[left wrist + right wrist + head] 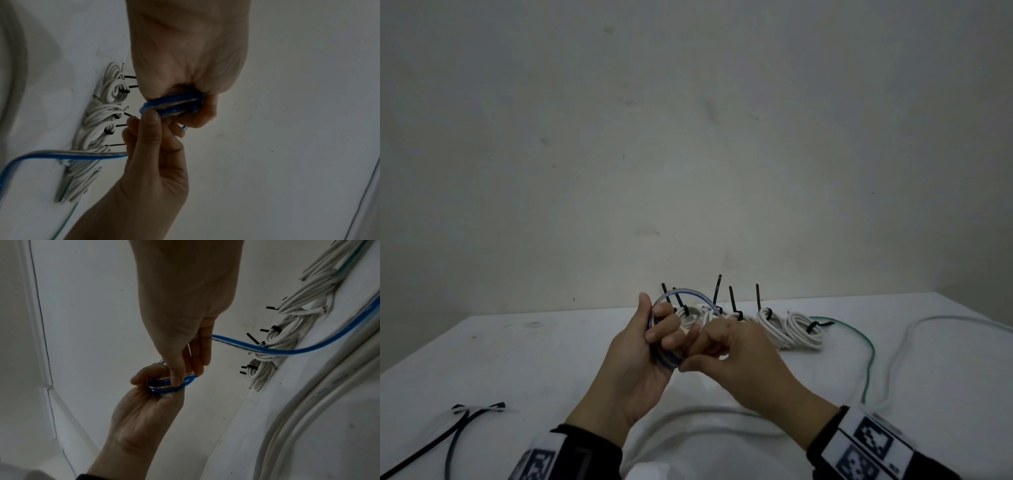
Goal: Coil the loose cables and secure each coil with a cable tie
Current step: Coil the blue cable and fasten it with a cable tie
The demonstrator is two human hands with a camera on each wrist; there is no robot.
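Observation:
A blue and clear cable coil (667, 295) stands upright in my left hand (652, 318), fingers curled through the loops and thumb on the outer edge. My right hand (690, 349) pinches the cable at the coil's lower edge. In the left wrist view the coil (174, 104) is squeezed in the left hand, and the right thumb (150, 123) presses its rim. The loose run of blue cable (287, 352) trails from the right hand (185, 373) over the table. Both hands are lifted above the white table (551, 359).
Several white coils (798, 329) bound with black cable ties (719, 291) lie in a row at the back. A green cable (871, 356) and a loose white cable (900, 346) run on the right. Black strands (465, 421) lie front left. A wall rises behind.

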